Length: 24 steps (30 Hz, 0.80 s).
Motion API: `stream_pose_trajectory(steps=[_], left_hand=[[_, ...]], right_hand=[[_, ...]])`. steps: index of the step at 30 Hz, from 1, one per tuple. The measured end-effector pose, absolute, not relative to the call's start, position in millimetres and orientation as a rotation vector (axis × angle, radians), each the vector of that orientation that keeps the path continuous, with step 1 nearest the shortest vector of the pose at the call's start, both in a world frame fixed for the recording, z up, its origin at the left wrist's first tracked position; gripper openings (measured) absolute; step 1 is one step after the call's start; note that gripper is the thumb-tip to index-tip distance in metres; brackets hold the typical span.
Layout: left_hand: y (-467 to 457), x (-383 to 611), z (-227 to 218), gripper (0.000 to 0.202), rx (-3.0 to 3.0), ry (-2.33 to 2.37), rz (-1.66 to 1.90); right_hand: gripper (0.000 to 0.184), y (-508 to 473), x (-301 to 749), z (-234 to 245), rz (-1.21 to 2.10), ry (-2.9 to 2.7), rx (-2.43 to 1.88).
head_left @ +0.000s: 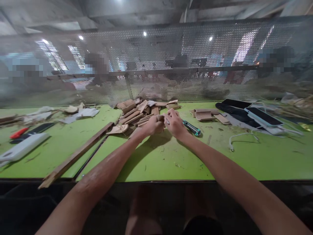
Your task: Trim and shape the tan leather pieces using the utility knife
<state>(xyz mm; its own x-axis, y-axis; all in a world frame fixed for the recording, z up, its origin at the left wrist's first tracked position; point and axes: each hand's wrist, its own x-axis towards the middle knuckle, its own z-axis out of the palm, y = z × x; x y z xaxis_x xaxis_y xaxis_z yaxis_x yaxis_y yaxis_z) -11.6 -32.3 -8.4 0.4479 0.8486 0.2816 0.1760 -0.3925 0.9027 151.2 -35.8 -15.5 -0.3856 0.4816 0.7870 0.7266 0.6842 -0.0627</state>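
Observation:
My left hand (pixel 156 125) is closed at the near edge of a pile of brown, curved, bark-like pieces (pixel 133 115). My right hand (pixel 174 123) meets it from the right, its fingers bent and pinched together. Whatever lies between the fingertips is small and mostly covered by the hands, so I cannot make it out. Just right of my right hand, a teal and black utility knife (pixel 192 128) lies on the green tabletop (pixel 156 160). Further right rest a few more curved brown pieces (pixel 204 114).
A long wooden strip (pixel 80 151) overhangs the front edge at left. Beyond it lie a white handled object (pixel 25 148) and a red-and-black tool (pixel 31 132). At right are phone-like devices (pixel 264 117) and a white cable (pixel 244 134). A perforated screen (pixel 156 65) stands behind; people sit beyond.

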Motion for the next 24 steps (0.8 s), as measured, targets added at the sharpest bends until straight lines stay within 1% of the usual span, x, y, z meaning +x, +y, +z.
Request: stream_pose_trajectory(steps=[3,6,8,13,16,21,24], left_hand=[[-28,-13,-10,0.016,1.818,0.796,0.945],[-26,-14,-11,0.009,1.909,0.888,1.067],[-27,-14,-12,0.008,1.921,0.907,1.094],[-36,-11,-9,0.014,1.854,0.837,0.942],[-38,-10,-8,0.009,1.957,0.919,0.990],[-36,-9,-5,0.012,2.038,0.981,1.033],[-38,-9,-4,0.009,2.074,1.064,1.075]], right_hand=[[0.022,-37,150,-15,-0.383,-2.043,-0.982],[0.020,-38,147,-16,-0.397,-2.053,-0.975],[0.020,-38,148,-17,-0.387,-2.072,-0.958],[0.019,-35,154,-18,-0.377,-2.005,-1.023],[0.018,-37,152,-15,-0.381,-2.023,-0.984],[0.019,-39,147,-12,-0.305,-2.027,-0.981],[0.020,-39,148,-13,-0.246,-2.015,-0.944]])
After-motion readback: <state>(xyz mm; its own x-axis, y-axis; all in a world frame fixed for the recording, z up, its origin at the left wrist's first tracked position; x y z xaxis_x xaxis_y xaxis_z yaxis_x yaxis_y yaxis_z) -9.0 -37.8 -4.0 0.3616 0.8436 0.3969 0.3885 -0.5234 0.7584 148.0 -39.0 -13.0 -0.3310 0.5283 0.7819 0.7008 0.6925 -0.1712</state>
